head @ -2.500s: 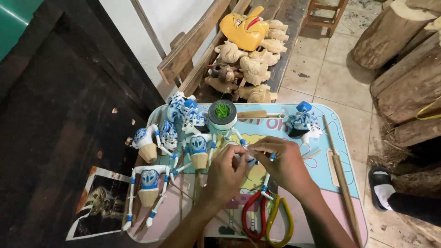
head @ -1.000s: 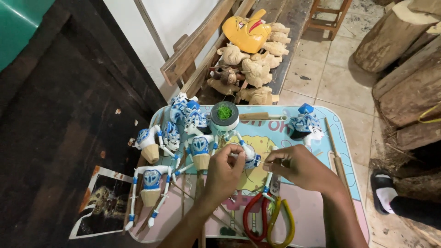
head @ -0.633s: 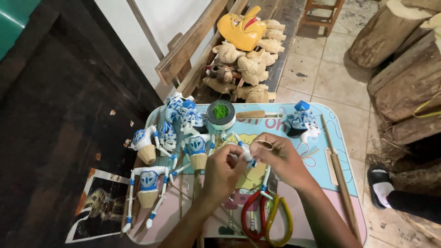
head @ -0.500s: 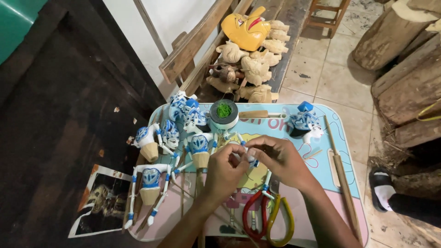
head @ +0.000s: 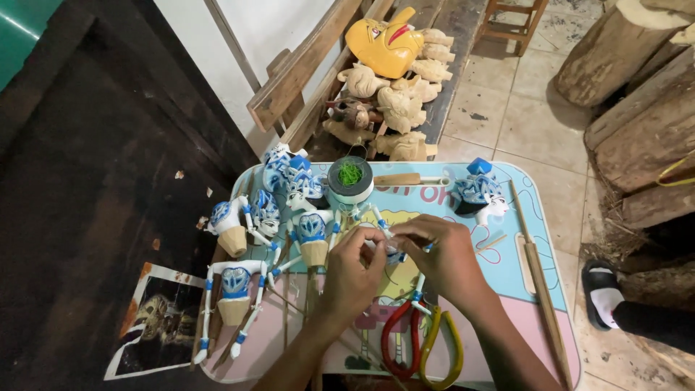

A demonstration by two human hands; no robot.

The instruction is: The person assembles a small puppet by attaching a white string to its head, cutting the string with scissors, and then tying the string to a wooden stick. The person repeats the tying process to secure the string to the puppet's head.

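Tiled floor and dark boards surround the small printed table (head: 507, 268) where both my hands work. My left hand (head: 355, 271) and right hand (head: 441, 257) meet fingertip to fingertip at the table's middle, both pinched on a small blue-and-white puppet piece (head: 394, 253) between them; its exact shape is hidden by my fingers. Left of my left hand lie finished blue-and-white puppets (head: 235, 286) on sticks. Just beyond my hands stands a tape roll (head: 350, 178) with green thread inside. Near my right wrist lie red pliers (head: 398, 340) and yellow pliers (head: 443, 351). Beyond the table, unpainted carved heads (head: 398, 108) and a yellow mask (head: 384, 47) rest on a wooden bench.
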